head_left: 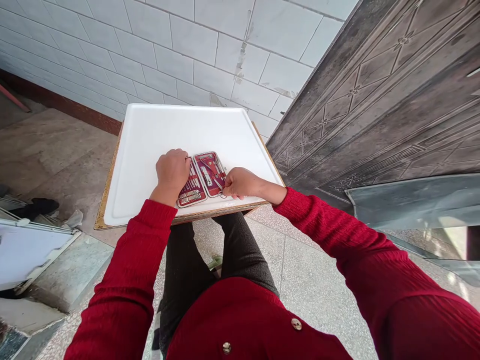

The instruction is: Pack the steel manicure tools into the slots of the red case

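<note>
An unfolded manicure set case [206, 195] with a dark red lining lies near the front edge of a white board [150, 135]. Its left half holds several slim metal tools and nail clippers [190, 196]. Another nail clipper [206, 176] sits in the right half, beside thin long-handled tools. My left hand [171, 172] is closed at the upper left of the case, a bit of metal showing by its fingertips; what it grips is mostly hidden. At the right half's lower edge, my right hand [240, 183] pinches small scissors [222, 194] near their looped handle.
The white board rests on a wooden-edged table [100, 215]. Behind it stands a white tiled wall [180, 55], and a grey panelled door [360, 95] is close on the right. A white-topped rack [30, 250] stands at the lower left.
</note>
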Tool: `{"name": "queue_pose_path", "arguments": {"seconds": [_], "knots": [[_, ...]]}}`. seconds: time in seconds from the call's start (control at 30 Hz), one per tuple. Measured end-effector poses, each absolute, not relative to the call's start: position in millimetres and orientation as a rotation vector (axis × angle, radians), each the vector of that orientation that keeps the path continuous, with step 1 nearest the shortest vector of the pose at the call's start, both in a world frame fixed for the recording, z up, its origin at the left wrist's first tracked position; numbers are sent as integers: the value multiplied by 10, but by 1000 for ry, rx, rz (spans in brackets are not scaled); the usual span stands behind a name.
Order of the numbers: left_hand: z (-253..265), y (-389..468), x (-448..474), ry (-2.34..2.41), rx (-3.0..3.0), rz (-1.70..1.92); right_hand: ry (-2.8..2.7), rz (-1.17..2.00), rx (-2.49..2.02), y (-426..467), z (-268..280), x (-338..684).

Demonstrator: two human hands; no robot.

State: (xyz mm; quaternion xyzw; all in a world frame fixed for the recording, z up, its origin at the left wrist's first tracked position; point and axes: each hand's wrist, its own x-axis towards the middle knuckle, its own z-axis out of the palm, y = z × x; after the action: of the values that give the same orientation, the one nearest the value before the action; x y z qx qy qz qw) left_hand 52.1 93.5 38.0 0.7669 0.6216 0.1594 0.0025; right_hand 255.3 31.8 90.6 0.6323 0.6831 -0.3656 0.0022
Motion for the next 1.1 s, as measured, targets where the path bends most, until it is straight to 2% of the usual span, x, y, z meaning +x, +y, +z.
{"name": "queue_pose_path", "arguments": {"seconds": [0.53,0.83,0.93,1.1], "knots": [[364,953,512,1947,2394,494,2325,-778,1992,348,848,2427],[360,949,492,1958,2307,627,2554,-717,2308,525,595,2741],[379,962,475,1963,2299,672,2477,-806,2387,708,553,2829],[472,845,284,1984,2322,722,2425,-1102,2259,822,553,2843]]}}
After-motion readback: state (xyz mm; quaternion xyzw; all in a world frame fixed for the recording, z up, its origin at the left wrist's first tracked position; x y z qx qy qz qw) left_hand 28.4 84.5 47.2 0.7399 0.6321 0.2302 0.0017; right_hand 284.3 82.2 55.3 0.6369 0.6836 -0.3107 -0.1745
